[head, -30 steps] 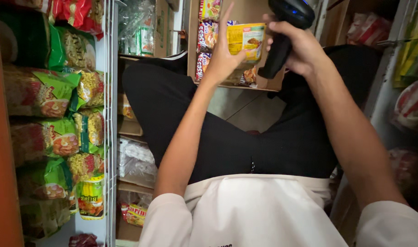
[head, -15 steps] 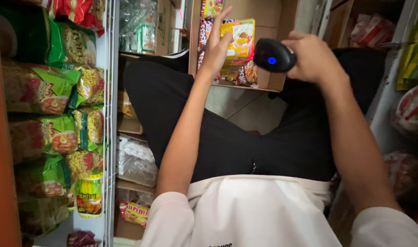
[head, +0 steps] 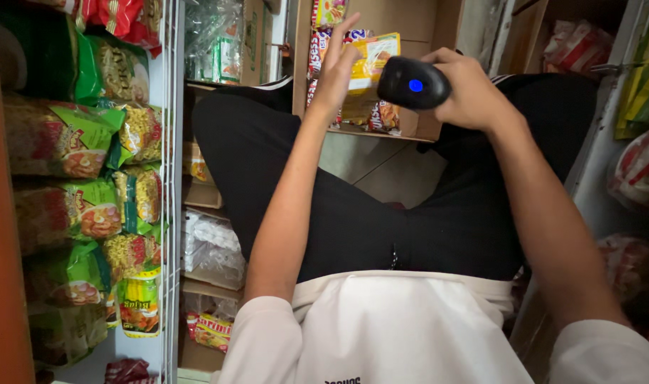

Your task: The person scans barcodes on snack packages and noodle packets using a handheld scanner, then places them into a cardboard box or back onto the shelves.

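Observation:
I sit with my black-trousered legs spread in a narrow shop aisle. My left hand [head: 337, 71] is raised, fingers partly spread, and holds a yellow snack packet [head: 367, 67] in front of an open cardboard box [head: 410, 28]. My right hand [head: 467, 89] grips a black handheld barcode scanner [head: 412, 83] with a blue light, held just right of the packet. More colourful packets [head: 324, 39] stand inside the box behind my left hand.
A white wire rack [head: 169, 178] on the left holds green and yellow noodle bags [head: 76, 142]. Cartons and clear plastic bags [head: 211, 245] sit on low shelves beside my left leg. Bagged goods [head: 641, 167] fill the shelves on the right.
My right hand has lowered and turned the scanner from upright to level, its blue light now showing. My left hand has shifted the yellow packet slightly and its fingers have spread.

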